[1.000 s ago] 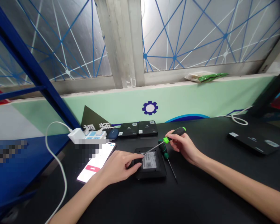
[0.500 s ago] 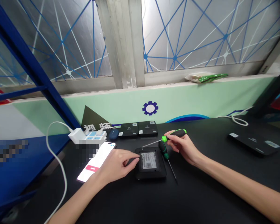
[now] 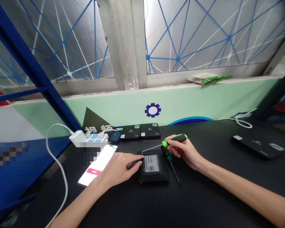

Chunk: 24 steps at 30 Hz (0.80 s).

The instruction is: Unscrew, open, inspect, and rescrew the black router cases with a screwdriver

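Note:
A black set-top box (image 3: 163, 175) lies label side up on the black table. My right hand (image 3: 184, 148) grips a green-and-black screwdriver (image 3: 178, 138) by its handle. The shaft slants down to the left, its tip at the box's far left corner. My left hand (image 3: 123, 166) rests at the box's left edge, index finger stretched onto the top face close to that tip and thumb apart below it. A second screwdriver (image 3: 174, 172) with a dark green handle lies along the box's right side, its handle partly hidden behind my right hand.
A lit phone (image 3: 104, 161) lies left, partly under my left wrist. Behind it stand a white power strip (image 3: 95, 138) and a dark blue case (image 3: 115, 136). Two black boxes (image 3: 150, 130) sit at the back, and another black box (image 3: 257, 146) lies far right. A white cable (image 3: 61, 166) hangs left.
My right hand has moved slightly left and down, bringing the screwdriver's tip to the box's corner. My left index finger has straightened and reaches a little farther toward the tip.

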{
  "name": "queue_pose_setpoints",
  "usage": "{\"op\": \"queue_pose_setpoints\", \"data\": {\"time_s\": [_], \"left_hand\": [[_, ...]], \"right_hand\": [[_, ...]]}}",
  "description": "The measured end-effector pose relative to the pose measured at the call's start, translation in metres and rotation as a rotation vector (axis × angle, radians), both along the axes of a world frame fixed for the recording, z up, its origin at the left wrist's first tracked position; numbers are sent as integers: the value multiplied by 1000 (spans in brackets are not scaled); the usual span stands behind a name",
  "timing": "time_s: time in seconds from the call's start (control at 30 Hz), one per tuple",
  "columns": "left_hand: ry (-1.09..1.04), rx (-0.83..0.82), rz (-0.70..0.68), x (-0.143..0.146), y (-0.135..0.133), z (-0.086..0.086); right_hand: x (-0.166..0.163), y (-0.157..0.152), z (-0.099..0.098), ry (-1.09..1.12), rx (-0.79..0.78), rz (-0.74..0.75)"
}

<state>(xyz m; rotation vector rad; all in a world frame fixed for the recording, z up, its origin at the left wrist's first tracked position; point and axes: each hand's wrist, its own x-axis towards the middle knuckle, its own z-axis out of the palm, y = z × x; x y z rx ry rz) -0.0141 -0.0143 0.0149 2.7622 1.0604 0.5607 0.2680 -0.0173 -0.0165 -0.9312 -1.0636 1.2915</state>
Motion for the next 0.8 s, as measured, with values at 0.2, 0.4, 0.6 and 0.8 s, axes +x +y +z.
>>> {"op": "queue_pose_setpoints", "data": {"time_s": [0.2,0.4,0.6,0.8], "left_hand": [[47,-30,49,0,2,-2],[50,-32,64,0,2,-3],[33,11,81,-1,3,-4],[46,-4,99,-2,4,-7]], "right_hand": [[-2,-1,0,-7,-6,18],[-1,0,-2,-2,-4,20],[-1,1,-4,11,-8,-3],[-1,2,-5,26,-8,-28]]}}
